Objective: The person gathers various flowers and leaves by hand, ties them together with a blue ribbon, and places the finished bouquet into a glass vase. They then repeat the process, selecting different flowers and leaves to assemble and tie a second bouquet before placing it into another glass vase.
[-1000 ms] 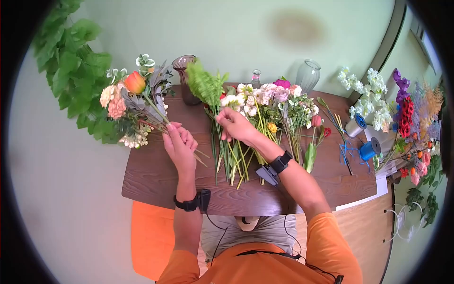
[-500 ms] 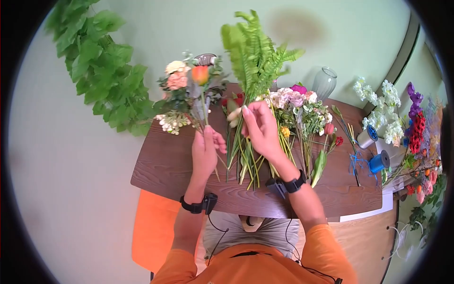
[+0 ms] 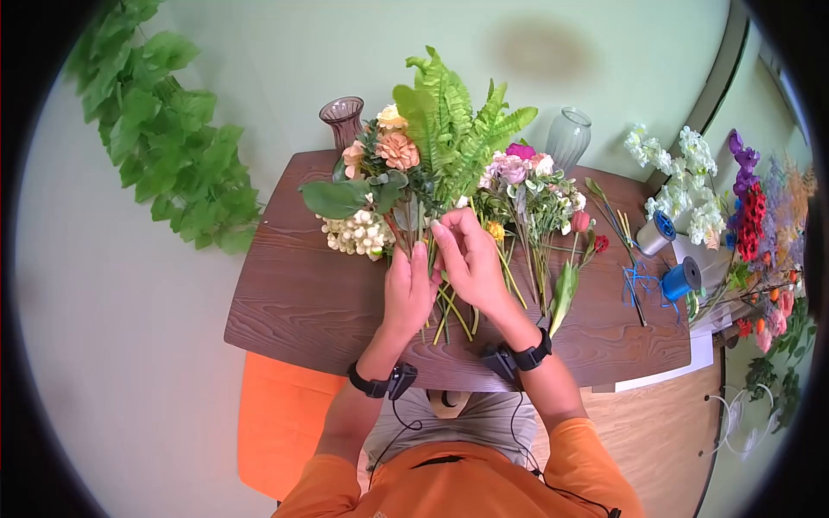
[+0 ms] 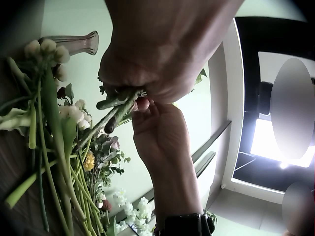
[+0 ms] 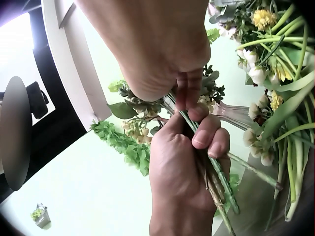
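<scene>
The left hand [image 3: 409, 289] grips a bundle of stems with peach flowers [image 3: 397, 150], cream berries and dark leaves at its top. Close against it, the right hand [image 3: 473, 263] pinches the stem of a green fern [image 3: 449, 129], which stands upright beside the peach flowers. In the right wrist view the left hand [image 5: 184, 172] has its fingers curled round green and brown stems [image 5: 224, 184], whose cut ends stick out below. The left wrist view has the stem ends [image 4: 115, 110] poking out under the left hand, with the right hand [image 4: 162, 132] touching behind.
Loose flowers [image 3: 518, 173] lie across the table [image 3: 294, 293]. A purple vase [image 3: 342, 121] and a clear vase [image 3: 568, 138] stand at the back. Ribbon spools [image 3: 681, 279] are at the right, near more flowers [image 3: 751, 216]. Leafy garland [image 3: 173, 129] hangs at the left.
The right hand has lifted the fern from the table flowers and brought it left to the bundle. The left hand has moved right with its bundle, so both hands now meet.
</scene>
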Tool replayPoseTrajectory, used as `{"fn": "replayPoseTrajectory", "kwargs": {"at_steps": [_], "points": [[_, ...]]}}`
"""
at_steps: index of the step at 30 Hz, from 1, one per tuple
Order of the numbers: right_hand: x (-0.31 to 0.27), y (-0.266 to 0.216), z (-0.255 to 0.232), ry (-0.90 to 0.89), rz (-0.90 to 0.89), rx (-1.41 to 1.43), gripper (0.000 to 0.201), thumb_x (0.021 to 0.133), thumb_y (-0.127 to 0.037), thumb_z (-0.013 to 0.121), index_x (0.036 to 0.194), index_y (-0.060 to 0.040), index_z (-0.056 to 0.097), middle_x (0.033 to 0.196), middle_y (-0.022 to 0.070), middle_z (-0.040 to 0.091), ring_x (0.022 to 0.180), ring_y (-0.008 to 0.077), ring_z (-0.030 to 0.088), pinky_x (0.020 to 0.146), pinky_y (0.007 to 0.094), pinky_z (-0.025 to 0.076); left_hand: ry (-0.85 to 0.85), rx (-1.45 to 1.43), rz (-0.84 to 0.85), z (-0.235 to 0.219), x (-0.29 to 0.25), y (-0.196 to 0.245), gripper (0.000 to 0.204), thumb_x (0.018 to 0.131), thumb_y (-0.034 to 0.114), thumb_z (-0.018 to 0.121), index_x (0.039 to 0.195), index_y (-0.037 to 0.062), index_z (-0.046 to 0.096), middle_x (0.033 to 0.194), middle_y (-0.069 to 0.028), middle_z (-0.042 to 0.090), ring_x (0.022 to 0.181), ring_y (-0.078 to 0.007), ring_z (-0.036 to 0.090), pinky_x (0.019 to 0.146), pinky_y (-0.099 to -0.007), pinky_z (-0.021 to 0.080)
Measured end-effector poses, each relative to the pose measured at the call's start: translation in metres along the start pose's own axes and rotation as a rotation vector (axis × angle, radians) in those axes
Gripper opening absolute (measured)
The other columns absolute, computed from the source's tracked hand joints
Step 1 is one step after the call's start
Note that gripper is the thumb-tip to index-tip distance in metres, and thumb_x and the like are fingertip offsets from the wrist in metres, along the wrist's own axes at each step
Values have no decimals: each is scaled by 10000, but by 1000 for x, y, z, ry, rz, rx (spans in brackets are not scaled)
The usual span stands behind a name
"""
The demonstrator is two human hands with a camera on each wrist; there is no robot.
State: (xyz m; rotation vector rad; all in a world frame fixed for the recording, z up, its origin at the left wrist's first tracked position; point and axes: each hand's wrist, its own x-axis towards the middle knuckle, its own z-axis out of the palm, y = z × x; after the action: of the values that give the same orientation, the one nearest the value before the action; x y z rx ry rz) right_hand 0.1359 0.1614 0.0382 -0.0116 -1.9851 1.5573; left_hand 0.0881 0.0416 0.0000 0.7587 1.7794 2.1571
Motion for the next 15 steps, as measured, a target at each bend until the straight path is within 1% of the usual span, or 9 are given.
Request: {"fn": "replayPoseTrajectory", "kwargs": {"at_steps": [4, 6, 7, 9, 10, 12, 13, 14, 15], "points": [[-2, 0, -5, -16, 17, 13, 118, 1049, -125, 578, 1052, -13, 540, 639, 15, 569, 553, 77, 599, 506, 244, 457, 18, -13, 44, 9, -1, 0, 288, 1128, 282, 362, 1216, 40, 490, 750, 10, 532, 514, -33, 451, 436, -204, 347], [-2, 3, -8, -53, 73, 66, 114, 1031, -93, 602, 1087, -9, 549, 761, 42, 612, 575, 62, 600, 515, 228, 455, 29, 9, 87, 11, -3, -6, 262, 1121, 259, 396, 1222, 35, 486, 776, 12, 534, 568, -19, 450, 472, -197, 353], [-2, 5, -9, -51, 76, 66, 114, 1031, -93, 602, 1087, -9, 549, 761, 42, 612, 575, 62, 600, 515, 228, 455, 27, 9, 84, 12, -4, -8, 262, 1121, 259, 396, 1222, 35, 486, 776, 12, 534, 568, -19, 450, 472, -197, 353], [-4, 9, -12, -15, 20, 24, 200, 996, -92, 663, 1153, -16, 566, 956, 81, 631, 657, 57, 619, 531, 218, 459, 32, 203, 258, 13, -5, -11, 236, 1102, 222, 456, 1236, 30, 484, 810, 13, 543, 611, -17, 459, 500, -203, 361], [-6, 4, -11, -17, 23, 22, 200, 996, -92, 663, 1153, -16, 566, 956, 81, 631, 657, 57, 619, 531, 218, 459, 33, 200, 255, 11, -6, -12, 236, 1102, 222, 456, 1236, 30, 484, 810, 13, 543, 611, -17, 459, 500, -203, 361], [-15, -8, -7, 453, -198, -103, 315, 954, -101, 726, 1207, -4, 567, 1109, 103, 599, 731, 56, 626, 547, 201, 463, 54, 321, 220, 5, -6, -12, 234, 1082, 193, 504, 1242, 24, 495, 829, 11, 546, 628, -24, 466, 523, -214, 379], [-24, 5, -13, 484, 1, 41, 453, 910, -137, 787, 1263, 15, 547, 1170, 109, 604, 865, 91, 644, 683, 233, 525, 150, 333, 239, 8, -5, 0, 223, 1036, 126, 568, 1169, -53, 580, 927, -221, 704, 831, -381, 716, 708, -436, 532], [-23, 4, -15, 479, 3, 39, 453, 910, -137, 787, 1263, 15, 547, 1170, 109, 604, 865, 91, 644, 683, 233, 525, 154, 331, 236, 9, -3, 6, 223, 1036, 126, 568, 1169, -53, 580, 927, -221, 704, 831, -381, 716, 708, -436, 532], [-21, 2, -17, 275, 108, 233, 518, 894, -140, 803, 1301, 26, 529, 1217, 114, 599, 932, 114, 642, 774, 262, 530, 134, 372, 346, 9, -1, 10, 229, 1041, 138, 564, 1189, -35, 548, 935, -157, 684, 784, -292, 677, 681, -396, 519]]}}
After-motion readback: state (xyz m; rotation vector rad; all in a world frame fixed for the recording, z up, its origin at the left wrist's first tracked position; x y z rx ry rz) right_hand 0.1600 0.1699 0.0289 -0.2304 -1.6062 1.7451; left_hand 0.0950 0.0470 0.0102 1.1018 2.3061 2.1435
